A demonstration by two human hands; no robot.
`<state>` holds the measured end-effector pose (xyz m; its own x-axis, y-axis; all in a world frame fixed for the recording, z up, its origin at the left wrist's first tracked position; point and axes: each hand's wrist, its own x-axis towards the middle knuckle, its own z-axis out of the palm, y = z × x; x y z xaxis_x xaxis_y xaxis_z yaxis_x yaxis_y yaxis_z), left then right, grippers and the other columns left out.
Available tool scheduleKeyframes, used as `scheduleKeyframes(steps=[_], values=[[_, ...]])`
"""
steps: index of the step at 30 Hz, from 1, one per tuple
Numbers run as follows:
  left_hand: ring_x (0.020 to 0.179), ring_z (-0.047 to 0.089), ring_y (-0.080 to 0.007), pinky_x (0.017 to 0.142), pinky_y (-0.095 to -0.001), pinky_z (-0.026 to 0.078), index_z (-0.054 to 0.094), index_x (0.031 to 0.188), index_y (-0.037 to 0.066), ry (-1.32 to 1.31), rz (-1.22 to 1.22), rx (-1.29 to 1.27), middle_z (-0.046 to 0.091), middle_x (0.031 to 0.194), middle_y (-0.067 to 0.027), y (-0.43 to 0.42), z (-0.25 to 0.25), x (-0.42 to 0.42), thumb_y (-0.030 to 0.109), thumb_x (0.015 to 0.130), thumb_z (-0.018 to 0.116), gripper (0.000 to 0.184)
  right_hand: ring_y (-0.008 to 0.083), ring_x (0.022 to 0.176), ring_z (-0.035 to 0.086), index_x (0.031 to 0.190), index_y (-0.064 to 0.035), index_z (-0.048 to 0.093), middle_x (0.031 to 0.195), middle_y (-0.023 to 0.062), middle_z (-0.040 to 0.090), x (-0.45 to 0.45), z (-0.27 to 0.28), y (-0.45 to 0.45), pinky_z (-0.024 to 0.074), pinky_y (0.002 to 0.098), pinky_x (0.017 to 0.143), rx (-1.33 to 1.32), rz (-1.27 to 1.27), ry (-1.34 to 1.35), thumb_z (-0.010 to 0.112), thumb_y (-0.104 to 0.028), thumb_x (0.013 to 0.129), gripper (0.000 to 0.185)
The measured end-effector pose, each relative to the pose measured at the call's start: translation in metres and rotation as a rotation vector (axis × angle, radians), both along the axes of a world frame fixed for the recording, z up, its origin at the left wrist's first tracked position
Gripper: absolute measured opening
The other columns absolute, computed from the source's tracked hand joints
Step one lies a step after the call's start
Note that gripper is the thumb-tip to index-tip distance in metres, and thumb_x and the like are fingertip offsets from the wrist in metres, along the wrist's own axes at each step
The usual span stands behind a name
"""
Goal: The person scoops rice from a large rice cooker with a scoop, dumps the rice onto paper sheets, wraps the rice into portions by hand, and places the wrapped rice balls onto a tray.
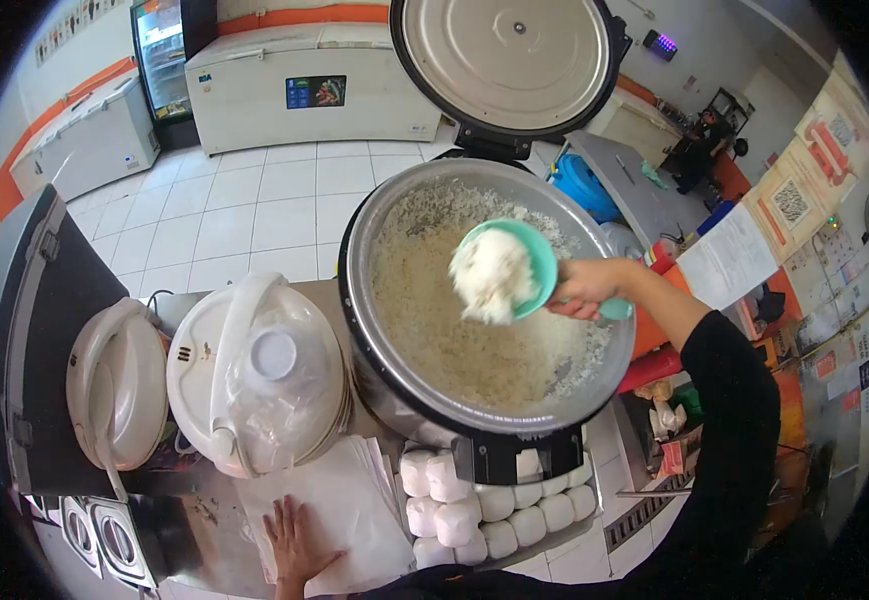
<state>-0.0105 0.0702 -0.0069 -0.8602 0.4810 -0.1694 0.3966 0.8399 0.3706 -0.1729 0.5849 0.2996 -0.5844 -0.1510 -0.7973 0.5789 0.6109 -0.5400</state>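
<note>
My right hand [593, 288] is closed around the handle of a turquoise scoop [545, 268]. A rounded mound of white cooked rice [490, 275] fills the scoop, which is tilted over a large rice cooker [363, 300]. Below it, more rice [445, 350] covers the inside of the pot, and the cooker's lid [515, 60] stands raised at the back. My left hand [298, 545] lies flat with fingers spread on a stack of white paper sheets [360, 500]. Several rounded white bundles [500, 538] sit in rows just right of the paper, in front of the cooker.
Two white-lidded round containers [195, 340] stand left of the cooker, one with a clear plastic bag and small white cup [273, 356] on top. A dark raised lid [30, 330] borders the far left. Chest freezers [300, 90] line the back wall. Another person [705, 150] is at far right.
</note>
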Motion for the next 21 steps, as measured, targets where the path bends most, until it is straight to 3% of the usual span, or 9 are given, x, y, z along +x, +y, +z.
scheduleKeyframes(steps=[2, 4, 8, 9, 11, 13, 15, 21], values=[[0.131, 0.012, -0.0408, 0.101, -0.0609, 0.005, 0.029, 0.132, 0.002, 0.011, -0.022, -0.026, 0.017, 0.141, -0.0219, -0.006, -0.001, -0.003, 0.068, 0.051, 0.065, 0.11, 0.0056, 0.035, 0.032, 0.078, -0.0062, 0.046, 0.049, -0.0046, 0.032, 0.023, 0.021, -0.006, 0.0315, 0.0245, 0.034, -0.051, -0.113, 0.01, 0.049, -0.023, 0.087, 0.019], [0.131, 0.013, -0.0401, 0.101, -0.0609, 0.006, 0.03, 0.132, 0.003, 0.004, -0.04, -0.065, 0.017, 0.142, -0.021, -0.007, 0.001, -0.006, 0.066, 0.05, 0.067, 0.11, 0.0048, 0.035, 0.033, 0.084, -0.0061, 0.046, 0.051, -0.005, 0.031, 0.048, 0.036, -0.018, 0.0298, 0.0228, 0.033, -0.16, -0.262, 0.07, 0.051, -0.029, 0.086, 0.024], [0.132, 0.011, -0.0395, 0.102, -0.0595, 0.004, 0.027, 0.135, 0.009, 0.05, -0.213, -0.059, 0.015, 0.143, -0.0191, -0.004, 0.008, -0.025, 0.067, 0.053, 0.065, 0.108, 0.0053, 0.035, 0.035, 0.086, -0.0063, 0.047, 0.052, -0.0032, 0.032, 0.103, 0.049, -0.085, 0.0311, 0.0216, 0.031, -0.235, -0.263, 0.151, 0.046, -0.029, 0.089, 0.023], [0.131, 0.013, -0.0385, 0.102, -0.0591, 0.006, 0.031, 0.133, 0.009, 0.102, -0.207, -0.021, 0.017, 0.143, -0.0182, -0.004, 0.004, -0.028, 0.065, 0.053, 0.066, 0.104, 0.0053, 0.035, 0.035, 0.086, -0.0063, 0.047, 0.052, -0.0032, 0.032, 0.115, 0.039, -0.101, 0.0311, 0.0216, 0.031, -0.251, -0.252, 0.135, 0.046, -0.029, 0.089, 0.023], [0.131, 0.015, -0.0376, 0.103, -0.0588, 0.007, 0.036, 0.13, 0.009, 0.133, -0.184, -0.005, 0.018, 0.142, -0.0172, -0.014, 0.003, -0.025, 0.063, 0.053, 0.068, 0.1, 0.0063, 0.036, 0.036, 0.086, -0.0043, 0.049, 0.055, -0.0016, 0.034, 0.144, 0.016, -0.137, 0.0322, 0.0215, 0.031, -0.608, -0.277, 0.0, 0.046, -0.034, 0.09, 0.03], [0.131, 0.01, -0.0407, 0.102, -0.0596, 0.005, 0.037, 0.129, 0.009, 0.113, -0.116, 0.089, 0.017, 0.142, -0.0194, -0.032, 0.005, -0.02, 0.065, 0.055, 0.065, 0.097, 0.0063, 0.038, 0.036, 0.083, -0.004, 0.048, 0.057, 0.0001, 0.037, 0.167, -0.014, -0.173, 0.0327, 0.0219, 0.032, -0.494, -0.146, -0.086, 0.046, -0.034, 0.091, 0.031], [0.131, 0.009, -0.0413, 0.102, -0.0594, 0.006, 0.038, 0.129, 0.01, 0.086, -0.088, 0.041, 0.017, 0.141, -0.0195, -0.047, 0.008, -0.012, 0.064, 0.055, 0.066, 0.096, 0.0066, 0.039, 0.037, 0.084, -0.0037, 0.046, 0.06, 0.0014, 0.039, 0.181, -0.046, -0.206, 0.0342, 0.0221, 0.034, -0.719, -0.183, -0.23, 0.044, -0.03, 0.092, 0.028], [0.131, 0.007, -0.0426, 0.102, -0.0597, 0.007, 0.039, 0.129, 0.013, 0.122, -0.048, 0.084, 0.017, 0.141, -0.0189, -0.049, 0.001, 0.005, 0.063, 0.054, 0.067, 0.094, 0.0059, 0.04, 0.036, 0.088, -0.0033, 0.045, 0.06, 0.0006, 0.037, 0.184, -0.09, -0.258, 0.0347, 0.0226, 0.036, -0.618, -0.214, -0.09, 0.042, -0.028, 0.093, 0.025]])
